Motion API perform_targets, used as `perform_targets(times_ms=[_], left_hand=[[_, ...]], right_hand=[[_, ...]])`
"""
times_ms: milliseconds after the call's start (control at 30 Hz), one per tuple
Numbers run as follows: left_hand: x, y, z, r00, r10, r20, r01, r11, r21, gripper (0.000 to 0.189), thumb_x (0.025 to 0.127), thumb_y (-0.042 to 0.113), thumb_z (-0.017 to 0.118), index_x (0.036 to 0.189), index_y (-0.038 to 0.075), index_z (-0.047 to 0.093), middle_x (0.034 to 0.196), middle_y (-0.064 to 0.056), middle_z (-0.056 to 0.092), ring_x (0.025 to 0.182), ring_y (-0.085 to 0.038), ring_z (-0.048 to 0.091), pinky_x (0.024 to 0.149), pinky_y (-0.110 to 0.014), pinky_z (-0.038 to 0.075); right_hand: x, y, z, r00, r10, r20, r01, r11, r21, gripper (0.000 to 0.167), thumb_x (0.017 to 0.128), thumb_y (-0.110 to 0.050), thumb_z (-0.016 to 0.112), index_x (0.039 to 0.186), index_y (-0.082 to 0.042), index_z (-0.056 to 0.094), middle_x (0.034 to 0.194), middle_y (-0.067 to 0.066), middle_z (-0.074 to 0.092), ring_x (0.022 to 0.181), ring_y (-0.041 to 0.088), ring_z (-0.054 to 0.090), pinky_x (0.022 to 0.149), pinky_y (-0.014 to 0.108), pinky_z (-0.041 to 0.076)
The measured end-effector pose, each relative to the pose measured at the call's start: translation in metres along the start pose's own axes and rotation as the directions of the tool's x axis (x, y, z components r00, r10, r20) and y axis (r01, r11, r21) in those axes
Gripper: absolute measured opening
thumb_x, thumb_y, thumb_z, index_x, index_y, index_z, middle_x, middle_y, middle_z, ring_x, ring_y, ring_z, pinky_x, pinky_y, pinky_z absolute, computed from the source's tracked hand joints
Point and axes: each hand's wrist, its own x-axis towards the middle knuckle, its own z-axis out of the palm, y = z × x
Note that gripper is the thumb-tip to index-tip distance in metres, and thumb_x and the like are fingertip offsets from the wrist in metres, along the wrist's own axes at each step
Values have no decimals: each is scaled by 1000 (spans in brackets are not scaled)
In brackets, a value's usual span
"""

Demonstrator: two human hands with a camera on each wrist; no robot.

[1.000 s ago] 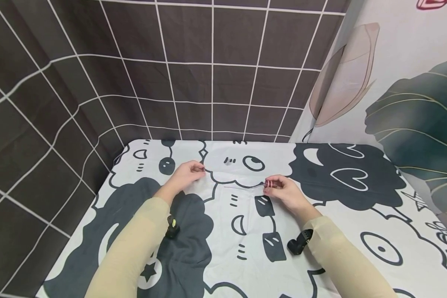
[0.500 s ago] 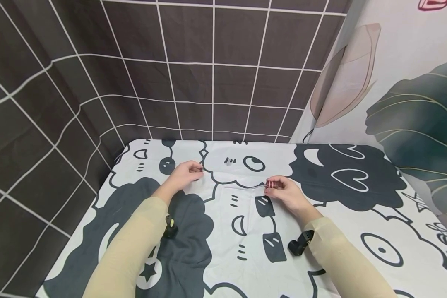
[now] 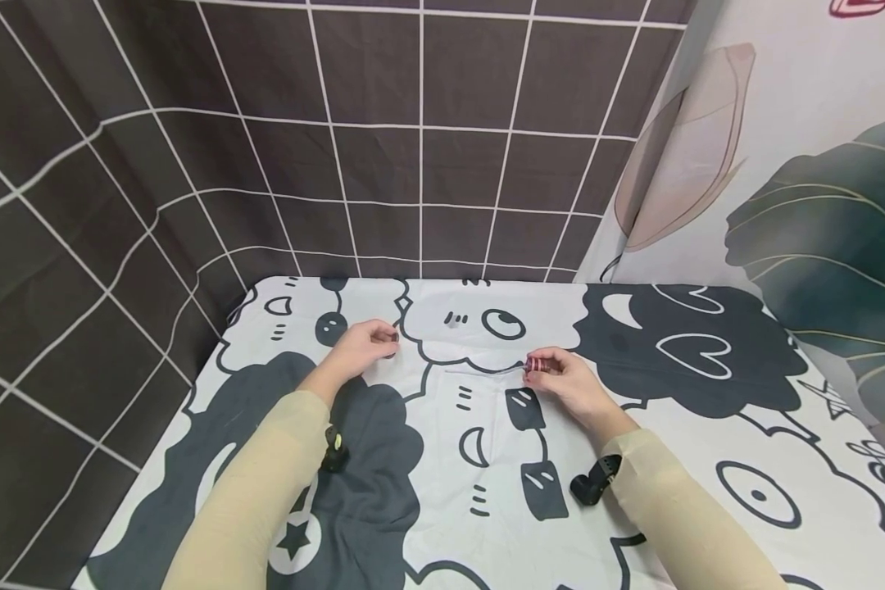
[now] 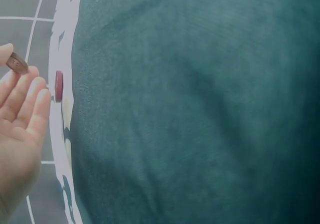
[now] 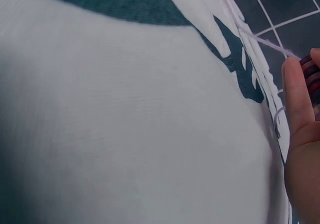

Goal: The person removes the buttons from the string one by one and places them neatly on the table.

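My left hand point(image 3: 357, 350) pinches a small brown button point(image 4: 17, 63) between thumb and fingertip, held up over the printed cloth point(image 3: 479, 492). In the left wrist view its other fingers are loosely spread, and small holes show on the button's face. To the right, my right hand point(image 3: 569, 383) grips a short stack of red and dark discs point(image 3: 536, 364) between thumb and fingers. A thin pale string point(image 5: 272, 44) runs to the stack; in the head view it trails left over the cloth. The right wrist view cuts off part of the stack point(image 5: 312, 78).
A dark grid-patterned curtain point(image 3: 465, 164) rises behind the cloth and along the left side. Leaf-printed fabric point(image 3: 826, 238) hangs at the right. In the left wrist view a dark red piece point(image 4: 59, 86) shows at the cloth's edge. Both wrists wear black cameras point(image 3: 593, 483).
My left hand has drifted slightly to the left with the brown button. The right hand stays in place, its grip on the stack of discs unchanged.
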Motion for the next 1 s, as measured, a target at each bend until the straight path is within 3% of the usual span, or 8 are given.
perform_targets(times_ms=[133, 333, 633, 800, 1000], left_hand=[[0, 2, 1, 998, 49, 37, -53, 990, 128, 31, 86, 20, 65, 111, 3, 62, 102, -9, 64, 98, -25, 58, 86, -38, 47], [4, 1, 3, 987, 143, 72, -159, 919, 360, 24, 84, 20, 66, 104, 6, 66, 97, -7, 63, 98, -25, 53, 88, -39, 43], [0, 7, 5, 980, 174, 96, -198, 886, 420, 22, 84, 17, 66, 104, 7, 68, 95, -5, 64, 97, -26, 50, 90, -39, 41], [-1, 9, 7, 971, 207, 117, -238, 852, 466, 25, 83, 17, 66, 106, 8, 68, 96, -4, 64, 98, -25, 50, 91, -40, 39], [2, 10, 10, 977, 176, 117, -211, 846, 489, 27, 83, 21, 65, 109, 11, 68, 97, -2, 63, 100, -24, 48, 91, -42, 37]], right_hand=[[0, 1, 0, 1000, 5, 0, -5, 1000, 12, 40, 81, 5, 62, 117, 13, 47, 96, 12, 58, 81, 12, 63, 74, 24, 53], [-1, 1, 0, 1000, 17, 13, -18, 999, 44, 41, 83, 6, 58, 120, 16, 43, 99, 15, 55, 84, 12, 64, 79, 27, 52], [-1, 3, 0, 1000, 20, 21, -22, 997, 68, 41, 82, 8, 56, 120, 18, 42, 99, 16, 55, 84, 12, 64, 79, 28, 52], [-2, 4, 0, 1000, 20, 20, -21, 998, 54, 41, 83, 6, 57, 120, 17, 43, 99, 16, 56, 84, 13, 64, 79, 27, 52], [-1, 3, -2, 1000, 16, 13, -17, 999, 38, 41, 83, 6, 57, 120, 18, 43, 99, 17, 56, 83, 12, 64, 79, 27, 52]])
